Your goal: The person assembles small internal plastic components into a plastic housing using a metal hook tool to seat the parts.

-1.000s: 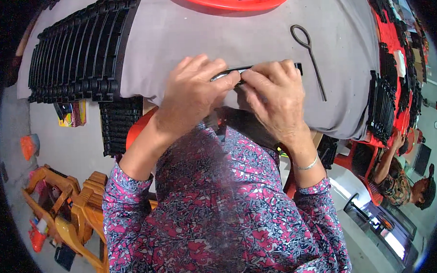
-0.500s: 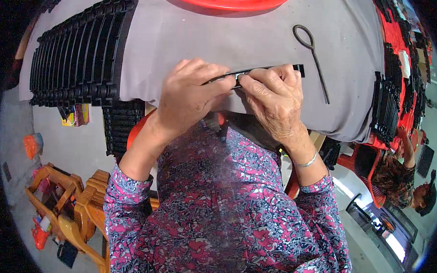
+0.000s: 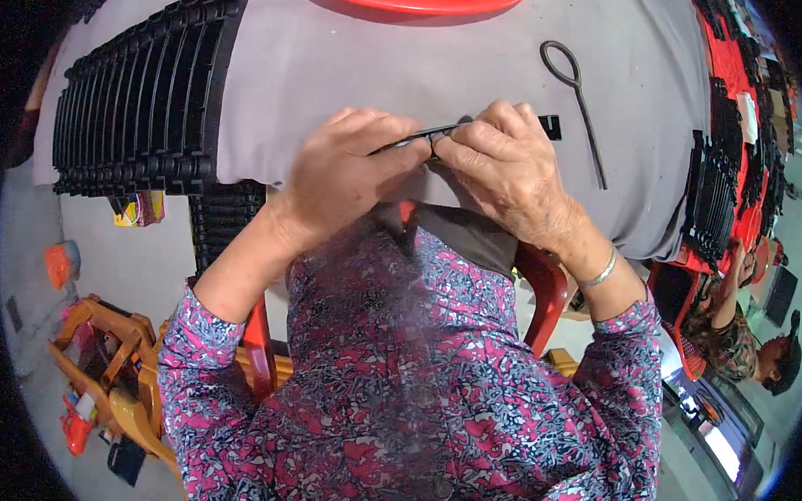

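Observation:
A narrow black plastic strip [image 3: 549,128] is held level between my hands, just above the grey cloth. My left hand [image 3: 349,164] closes on its left part with thumb and fingers. My right hand [image 3: 504,163] pinches it near the middle, thumb close to the left fingertips, and the strip's right end sticks out past the knuckles. Whatever small piece sits between the fingertips is too covered to name. To the right of my right hand a dark metal rod with a looped end [image 3: 576,103] lies on the cloth.
Rows of black plastic strips [image 3: 140,101] lie at the left of the grey-covered table [image 3: 377,66]. A red basin [image 3: 428,4] with black parts stands at the far edge. More black parts [image 3: 710,195] lie at right, near another person [image 3: 739,331]. A wooden chair [image 3: 114,366] is at lower left.
Both elbows have spread outward, and my right wrist has shifted right. The hands keep hold of the strip at nearly the same spot, with the fingertips now closer together.

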Demonstrator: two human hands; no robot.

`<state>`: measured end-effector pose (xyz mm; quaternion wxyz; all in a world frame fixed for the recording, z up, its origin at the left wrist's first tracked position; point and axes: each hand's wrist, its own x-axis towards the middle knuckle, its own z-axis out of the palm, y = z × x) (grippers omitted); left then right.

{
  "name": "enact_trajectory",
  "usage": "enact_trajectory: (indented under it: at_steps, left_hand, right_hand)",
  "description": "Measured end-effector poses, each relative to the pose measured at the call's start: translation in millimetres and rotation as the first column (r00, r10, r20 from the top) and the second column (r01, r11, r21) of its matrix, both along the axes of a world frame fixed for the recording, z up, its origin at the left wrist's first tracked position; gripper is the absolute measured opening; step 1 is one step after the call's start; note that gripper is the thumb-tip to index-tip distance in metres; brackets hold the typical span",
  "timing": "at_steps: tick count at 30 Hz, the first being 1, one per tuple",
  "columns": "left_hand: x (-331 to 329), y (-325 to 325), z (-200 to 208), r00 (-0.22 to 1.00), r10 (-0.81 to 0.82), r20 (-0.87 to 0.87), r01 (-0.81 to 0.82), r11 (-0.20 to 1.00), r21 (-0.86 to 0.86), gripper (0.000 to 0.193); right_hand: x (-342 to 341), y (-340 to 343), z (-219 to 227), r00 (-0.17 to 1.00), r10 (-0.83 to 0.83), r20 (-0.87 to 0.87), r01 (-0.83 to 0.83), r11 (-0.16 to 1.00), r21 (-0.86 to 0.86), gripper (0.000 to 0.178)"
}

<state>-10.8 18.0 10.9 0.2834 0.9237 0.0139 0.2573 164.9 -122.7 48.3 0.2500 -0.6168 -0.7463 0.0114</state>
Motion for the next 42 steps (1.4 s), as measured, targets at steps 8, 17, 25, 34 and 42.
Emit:
enact_trajectory:
  at_steps: [8, 17, 25, 34, 42]
  left_hand:
    - [3, -2, 1, 0.999, 0.044, -0.002, -0.044, 0.999, -0.008, 0.028]
    - [8, -14, 26, 0.992, 0.108, -0.061, -0.107, 0.994, 0.013, 0.024]
    - [28, -26, 29, 0.99, 0.119, -0.081, -0.108, 0.986, 0.13, 0.022]
    - [32, -45, 21, 0.961, 0.263, -0.089, -0.253, 0.961, 0.111, 0.026]
    - [30, -45, 20, 0.965, 0.252, -0.066, -0.244, 0.963, 0.115, 0.029]
  right_hand:
    - [5, 0, 4, 0.998, -0.006, -0.066, 0.008, 1.0, 0.026, 0.018]
    - [80, -34, 18, 0.725, -0.674, -0.14, 0.665, 0.738, -0.112, 0.023]
    - [103, -22, 5, 0.666, -0.738, -0.108, 0.667, 0.655, -0.355, 0.029]
    - [116, -29, 6, 0.551, -0.69, -0.47, 0.455, 0.72, -0.524, 0.02]
    - [71, -19, 39, -0.315, 0.089, -0.945, 0.052, 0.996, 0.077, 0.017]
